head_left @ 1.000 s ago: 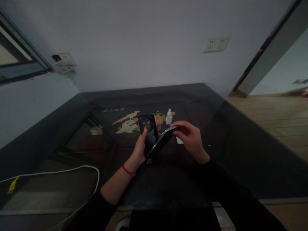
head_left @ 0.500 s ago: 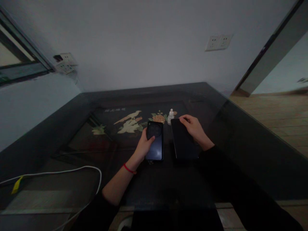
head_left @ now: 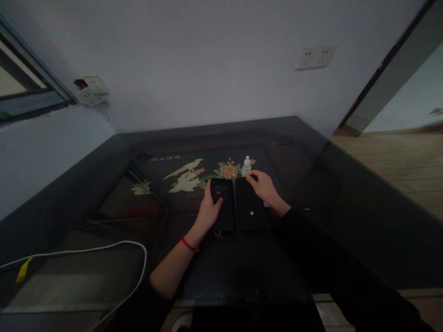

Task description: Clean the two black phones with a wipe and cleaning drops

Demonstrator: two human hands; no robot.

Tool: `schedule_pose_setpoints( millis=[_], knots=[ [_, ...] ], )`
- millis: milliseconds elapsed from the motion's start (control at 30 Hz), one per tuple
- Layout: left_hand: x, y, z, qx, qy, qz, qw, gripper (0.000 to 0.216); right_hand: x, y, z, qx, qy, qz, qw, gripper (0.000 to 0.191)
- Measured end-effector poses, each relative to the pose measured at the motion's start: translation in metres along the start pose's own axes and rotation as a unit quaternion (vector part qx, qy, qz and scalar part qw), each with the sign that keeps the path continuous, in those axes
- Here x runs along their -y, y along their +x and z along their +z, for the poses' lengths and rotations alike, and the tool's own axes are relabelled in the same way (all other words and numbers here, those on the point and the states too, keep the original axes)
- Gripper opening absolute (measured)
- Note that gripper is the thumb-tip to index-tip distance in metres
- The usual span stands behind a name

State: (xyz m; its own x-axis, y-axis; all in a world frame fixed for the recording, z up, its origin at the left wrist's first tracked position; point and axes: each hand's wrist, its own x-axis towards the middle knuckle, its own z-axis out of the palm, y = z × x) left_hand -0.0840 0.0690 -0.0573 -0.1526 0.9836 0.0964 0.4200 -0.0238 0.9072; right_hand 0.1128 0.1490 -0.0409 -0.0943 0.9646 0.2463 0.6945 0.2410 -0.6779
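Note:
Two dark phones lie side by side on the dark glass table. The left phone shows a round camera ring at its top and lies back up. My left hand grips its left edge, with the thumb laid across its back. The right phone lies flat with a small white dot on its surface. My right hand pinches the top right corner of this phone. A small white dropper bottle stands just beyond both phones.
A bird and flower inlay shows under the glass behind the phones. A white cable with a yellow tag curves over the table's near left. Wall sockets sit on the far wall, and a doorway opens onto wooden floor at right.
A second ago I held both phones up and tilted; they now lie flat side by side. In the last half second the right phone slid left, close against the left one.

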Motion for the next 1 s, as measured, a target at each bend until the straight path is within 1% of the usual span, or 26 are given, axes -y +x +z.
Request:
schedule_pose_setpoints(
  millis=[200, 267, 333, 400, 500, 567, 700, 833, 1000],
  knots=[
    [-0.011, -0.009, 0.000, 0.026, 0.057, 0.043, 0.997, 0.071, 0.003, -0.001, 0.002, 0.012, -0.034, 0.007, 0.999, 0.017],
    [-0.013, -0.011, 0.000, 0.028, 0.107, 0.056, 0.992, 0.068, 0.005, -0.001, 0.002, 0.021, -0.048, 0.014, 0.999, 0.018],
    [-0.014, -0.013, 0.000, 0.020, 0.199, 0.053, 0.978, 0.065, 0.008, -0.002, 0.002, 0.030, -0.065, 0.023, 0.997, 0.019],
    [-0.015, -0.014, -0.001, 0.013, 0.294, 0.038, 0.955, 0.062, 0.011, -0.002, 0.003, 0.040, -0.084, 0.031, 0.995, 0.020],
    [-0.016, -0.016, -0.002, 0.017, 0.366, 0.026, 0.930, 0.058, 0.016, -0.004, 0.006, 0.054, -0.119, 0.039, 0.991, 0.022],
    [-0.015, -0.016, -0.002, 0.021, 0.385, 0.028, 0.922, 0.056, 0.019, -0.005, 0.008, 0.061, -0.145, 0.041, 0.987, 0.024],
    [-0.015, -0.017, -0.001, 0.019, 0.395, 0.028, 0.918, 0.053, 0.025, -0.009, 0.010, 0.064, -0.199, 0.034, 0.977, 0.028],
    [-0.016, -0.017, -0.001, 0.015, 0.403, 0.027, 0.915, 0.053, 0.026, -0.012, 0.010, 0.054, -0.235, 0.011, 0.970, 0.029],
    [-0.016, -0.017, -0.001, 0.015, 0.406, 0.030, 0.913, 0.053, 0.022, -0.014, 0.012, 0.037, -0.256, -0.015, 0.966, 0.031]
  ],
)
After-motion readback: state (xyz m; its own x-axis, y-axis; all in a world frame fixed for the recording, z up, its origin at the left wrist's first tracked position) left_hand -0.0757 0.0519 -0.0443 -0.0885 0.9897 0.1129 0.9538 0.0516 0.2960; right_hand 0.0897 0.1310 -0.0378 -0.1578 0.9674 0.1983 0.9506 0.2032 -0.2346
